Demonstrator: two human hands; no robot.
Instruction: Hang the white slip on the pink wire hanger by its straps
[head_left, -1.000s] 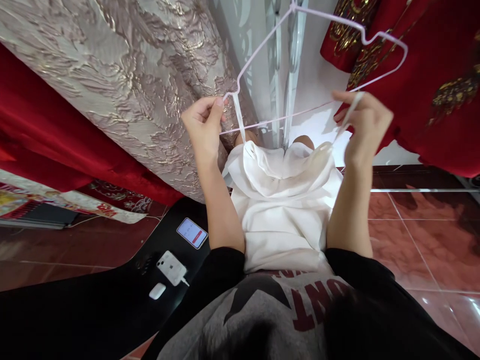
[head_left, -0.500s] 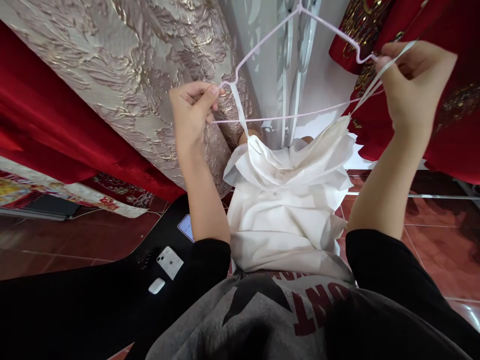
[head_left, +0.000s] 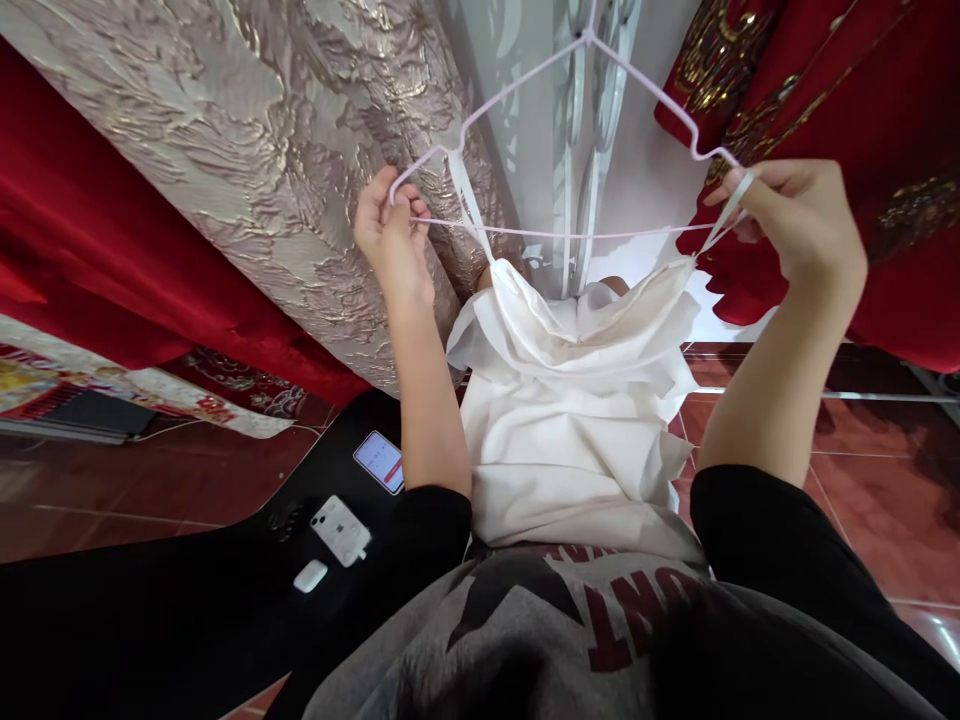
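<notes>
A thin pale pink clothes hanger (head_left: 517, 84) is stretched between my two hands, its hook end pointing away from me. My left hand (head_left: 391, 225) is closed around the hanger's left end, beside its lower bar. A white dress (head_left: 577, 410) with thin straps and a ruffled top lies across my lap. Its left strap (head_left: 469, 200) loops over the notch on the hanger's left arm. My right hand (head_left: 799, 215) pinches the right strap (head_left: 731, 212) at the hanger's right end. Whether that strap has passed over the tip is partly hidden by the fingers.
On the black surface (head_left: 150, 620) at left lie a lit phone (head_left: 381, 460), a white phone (head_left: 341, 530) and a small white case (head_left: 310, 576). Beige textured fabric (head_left: 300, 150) hangs at left, red embroidered fabric (head_left: 870, 120) at right. Red tiles (head_left: 877, 500) cover the floor.
My right hand has moved down and left, bringing the right strap onto the hanger's end. My left hand has shifted slightly right and lower, from the notch to the hanger's outer end.
</notes>
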